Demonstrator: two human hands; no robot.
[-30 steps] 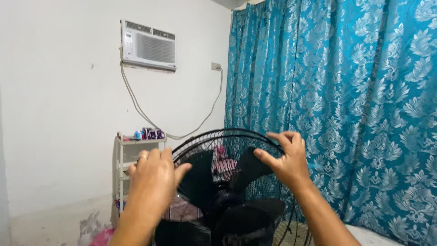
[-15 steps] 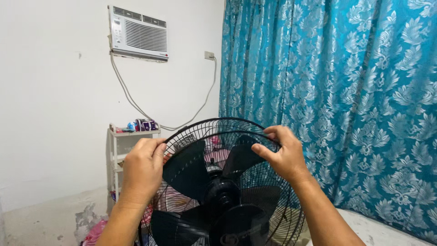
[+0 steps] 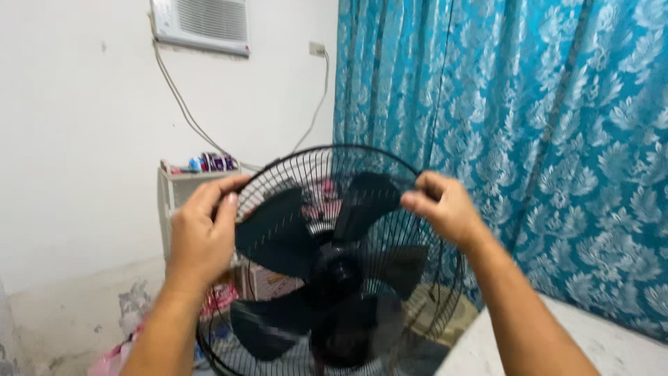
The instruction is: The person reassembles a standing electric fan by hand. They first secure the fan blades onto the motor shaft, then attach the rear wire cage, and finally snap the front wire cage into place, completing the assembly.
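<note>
The fan (image 3: pixel 327 271) stands directly ahead of both hands, its round black wire guard (image 3: pixel 417 278) facing the camera. Its dark blades (image 3: pixel 278 233) sit behind the wires, spread around a black hub (image 3: pixel 336 268) that lies below and between the two hands.

The left hand (image 3: pixel 202 233) is closed on the upper left rim of the guard, fingers curled over the top of the wire ring and thumb against its near side. The right hand (image 3: pixel 440 207) grips the upper right rim in the same way, the fingertips pinching the ring with the thumb below. The top arc of the guard runs between the two hands, and both forearms reach up to it from the bottom of the view.

Behind the left hand, and partly hidden by it, a small white shelf unit (image 3: pixel 177 191) stands against a white wall (image 3: pixel 76 139), with a few small colourful items (image 3: pixel 209 163) on top. Above the left hand, at the upper edge, is a white air conditioner (image 3: pixel 202 24); a cord (image 3: pixel 182 104) hangs from it and loops across the wall toward an outlet (image 3: pixel 316 49) near the curtain. Behind and to the right of the right hand hangs a teal curtain (image 3: pixel 557 139) with a pale leaf pattern. Below the right forearm is a pale flat surface (image 3: pixel 605 341). Pink stuff (image 3: pixel 108 358) lies on the floor below the left forearm.
</note>
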